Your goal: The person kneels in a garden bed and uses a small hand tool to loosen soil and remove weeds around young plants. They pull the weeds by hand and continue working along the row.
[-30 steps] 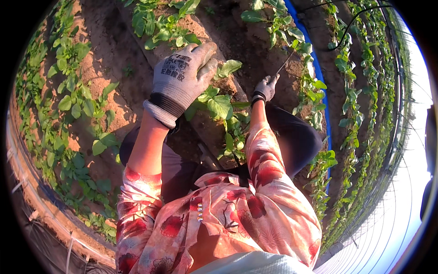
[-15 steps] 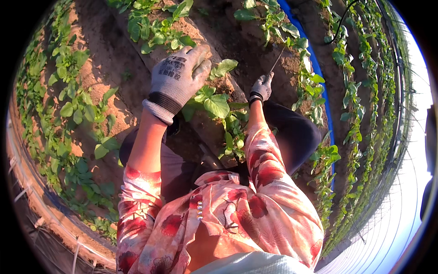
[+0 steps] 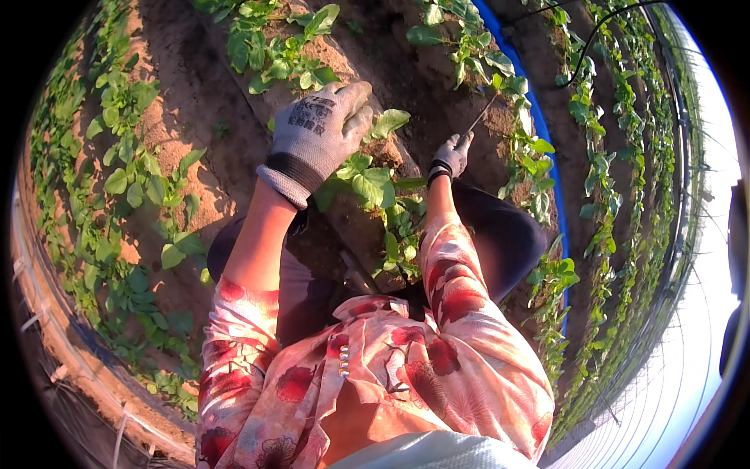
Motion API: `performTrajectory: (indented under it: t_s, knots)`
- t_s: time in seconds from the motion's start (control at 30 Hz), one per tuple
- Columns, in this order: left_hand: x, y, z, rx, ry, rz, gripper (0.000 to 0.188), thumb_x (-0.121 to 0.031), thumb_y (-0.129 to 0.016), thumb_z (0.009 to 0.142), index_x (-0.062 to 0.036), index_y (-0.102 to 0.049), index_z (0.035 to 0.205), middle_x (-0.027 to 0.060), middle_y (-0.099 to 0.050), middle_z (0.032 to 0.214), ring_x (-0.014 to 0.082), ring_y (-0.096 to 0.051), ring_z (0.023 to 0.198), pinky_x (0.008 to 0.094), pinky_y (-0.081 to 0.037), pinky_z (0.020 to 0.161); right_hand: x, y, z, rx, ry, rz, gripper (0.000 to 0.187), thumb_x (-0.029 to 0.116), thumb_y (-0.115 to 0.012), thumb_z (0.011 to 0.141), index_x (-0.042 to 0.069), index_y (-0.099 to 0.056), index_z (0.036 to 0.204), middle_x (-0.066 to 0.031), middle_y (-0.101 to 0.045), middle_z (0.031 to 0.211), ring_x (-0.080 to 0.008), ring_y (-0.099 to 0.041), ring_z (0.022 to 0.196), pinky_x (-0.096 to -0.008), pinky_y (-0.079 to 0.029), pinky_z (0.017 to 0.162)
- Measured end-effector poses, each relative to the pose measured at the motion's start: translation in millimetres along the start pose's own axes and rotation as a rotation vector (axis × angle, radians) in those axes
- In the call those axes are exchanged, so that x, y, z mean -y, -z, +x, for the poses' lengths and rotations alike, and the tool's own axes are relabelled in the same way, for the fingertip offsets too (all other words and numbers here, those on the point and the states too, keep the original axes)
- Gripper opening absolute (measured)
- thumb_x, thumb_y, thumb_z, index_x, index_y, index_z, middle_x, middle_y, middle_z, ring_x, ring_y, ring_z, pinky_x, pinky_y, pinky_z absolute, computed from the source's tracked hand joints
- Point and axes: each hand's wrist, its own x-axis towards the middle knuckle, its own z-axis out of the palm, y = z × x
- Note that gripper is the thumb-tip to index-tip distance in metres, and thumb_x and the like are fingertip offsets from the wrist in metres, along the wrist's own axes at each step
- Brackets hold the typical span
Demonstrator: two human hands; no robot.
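My left hand (image 3: 322, 129), in a grey knitted glove with dark print, hovers over the soil ridge beside a leafy green plant (image 3: 373, 186). Its fingers curl in toward the thumb, and whatever they may hold is hidden. Farther right, my right hand (image 3: 451, 155), gloved in grey too, is closed around the handle end of a thin metal rod-like tool (image 3: 482, 115). The tool slants up and right, its far end by the leaves of another plant row (image 3: 519, 144); the exact shape of that end is too small to tell.
A blue hose or strip (image 3: 539, 109) runs along the right-hand row. A black thin tube (image 3: 587, 43) arches at the upper right. Leafy rows (image 3: 117, 180) stand on the left, with bare brown soil (image 3: 187, 86) between ridges. My bent knees (image 3: 512, 234) flank the middle plant.
My left hand has shifted slightly right, fingers still curled. My right hand has moved a little right and nearer, and the tool leans more to the right.
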Motion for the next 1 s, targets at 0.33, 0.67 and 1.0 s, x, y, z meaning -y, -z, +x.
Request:
performTrajectory:
  t_s: [0.33,0.67,1.0]
  knots:
    - [-6.4,-0.8,0.0,0.06,0.014,-0.005,0.035,-0.03,-0.058,0.084,-0.0126,-0.057,0.115,0.0121,-0.061,0.103,0.0293,-0.061,0.091,0.0362,-0.05,0.077,-16.5,-16.0,16.6,0.027,0.038,-0.194,0.046,0.04,-0.047,0.088,0.034,-0.041,0.133,-0.0187,-0.065,0.081,-0.0342,-0.063,0.074,-0.0433,-0.047,0.068]
    - [-6.4,-5.4,-0.6,0.043,-0.019,0.039,0.034,-0.029,-0.058,0.083,-0.0146,-0.058,0.114,0.011,-0.062,0.104,0.0287,-0.061,0.09,0.0361,-0.05,0.076,-28.3,1.6,-4.3,0.091,0.012,-0.095,0.045,0.039,-0.05,0.086,0.031,-0.046,0.13,-0.0188,-0.065,0.085,-0.0339,-0.063,0.077,-0.042,-0.047,0.07]
    - [-4.0,-3.3,0.1,0.048,-0.006,0.068,0.029,-0.026,-0.058,0.083,-0.0174,-0.06,0.111,0.0074,-0.064,0.095,0.0245,-0.063,0.085,0.0324,-0.05,0.073,-48.2,2.6,-29.8,0.24,0.306,-0.37,0.046,0.039,-0.044,0.089,0.035,-0.037,0.135,-0.0143,-0.063,0.075,-0.0327,-0.062,0.068,-0.045,-0.048,0.062]
